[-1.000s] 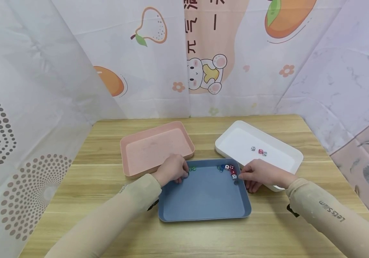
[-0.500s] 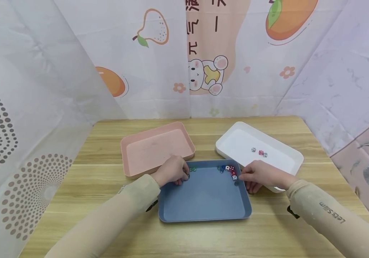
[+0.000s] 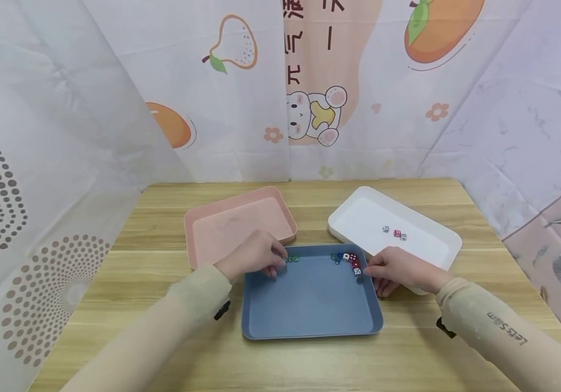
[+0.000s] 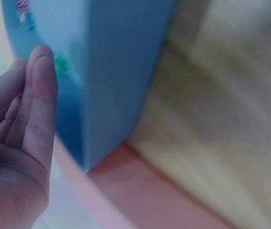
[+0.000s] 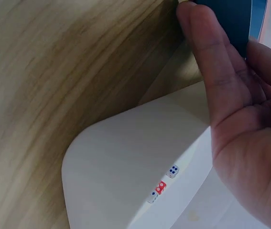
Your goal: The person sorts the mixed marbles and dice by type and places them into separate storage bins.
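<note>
A blue tray [image 3: 312, 305] lies in front of me on the table. My right hand [image 3: 398, 269] grips its right wall, with the thumb inside and the fingers outside; the wall shows between them in the right wrist view. My left hand [image 3: 253, 255] hovers over its far left corner, fingers nearly straight, with nothing visible between the fingertips [image 4: 44, 71]. Small green dice [image 3: 295, 259] lie just beyond those fingertips. Along the far right corner runs a curved row of red dice [image 3: 353, 257], white, blue and green ones, near my right thumb.
A pink tray [image 3: 193, 231] stands behind on the left, partly behind my left hand. Behind on the right, a white tray [image 3: 365, 209] holds a red die [image 3: 397, 233] and two white dice [image 3: 386, 229]. Both trays sit close to the blue one on the wooden table [image 3: 309, 365].
My left hand has drawn back slightly to the left. The small dark piece at its fingertips is no longer there, and another green die shows beside the green ones. My right hand stays put.
</note>
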A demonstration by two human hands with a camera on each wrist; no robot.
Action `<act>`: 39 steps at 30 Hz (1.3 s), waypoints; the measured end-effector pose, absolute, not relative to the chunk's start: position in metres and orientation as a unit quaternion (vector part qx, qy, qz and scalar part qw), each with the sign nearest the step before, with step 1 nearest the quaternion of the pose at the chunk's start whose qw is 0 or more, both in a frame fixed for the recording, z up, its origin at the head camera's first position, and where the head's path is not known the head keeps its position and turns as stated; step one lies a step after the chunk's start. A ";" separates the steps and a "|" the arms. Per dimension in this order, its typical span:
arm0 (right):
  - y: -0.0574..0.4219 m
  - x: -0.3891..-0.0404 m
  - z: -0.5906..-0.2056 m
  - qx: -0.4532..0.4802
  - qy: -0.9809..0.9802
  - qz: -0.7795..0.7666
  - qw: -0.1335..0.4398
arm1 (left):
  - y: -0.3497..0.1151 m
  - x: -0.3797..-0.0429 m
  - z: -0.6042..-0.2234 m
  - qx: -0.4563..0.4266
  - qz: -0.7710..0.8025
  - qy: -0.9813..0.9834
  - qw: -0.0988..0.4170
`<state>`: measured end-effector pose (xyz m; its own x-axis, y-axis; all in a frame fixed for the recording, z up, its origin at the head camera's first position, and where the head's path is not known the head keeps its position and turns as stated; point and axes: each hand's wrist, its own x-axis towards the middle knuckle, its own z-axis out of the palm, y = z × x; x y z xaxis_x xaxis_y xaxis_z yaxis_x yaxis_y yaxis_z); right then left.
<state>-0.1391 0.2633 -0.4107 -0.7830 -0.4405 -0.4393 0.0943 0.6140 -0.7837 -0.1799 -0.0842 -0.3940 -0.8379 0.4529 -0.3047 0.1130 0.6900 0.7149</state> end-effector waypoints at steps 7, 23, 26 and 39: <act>0.263 -0.138 -0.412 -0.095 0.837 -0.435 0.317 | -0.101 -0.200 -0.374 0.133 0.392 0.884 0.215; 0.263 -0.138 -0.412 -0.091 0.829 -0.447 0.322 | -0.133 -0.253 -0.370 0.069 0.399 0.893 0.197; 0.262 -0.138 -0.411 -0.092 0.829 -0.447 0.324 | -0.137 -0.260 -0.371 0.045 0.424 0.883 0.195; 0.261 -0.139 -0.411 -0.085 0.829 -0.445 0.328 | -0.145 -0.295 -0.384 -0.015 0.463 0.871 0.164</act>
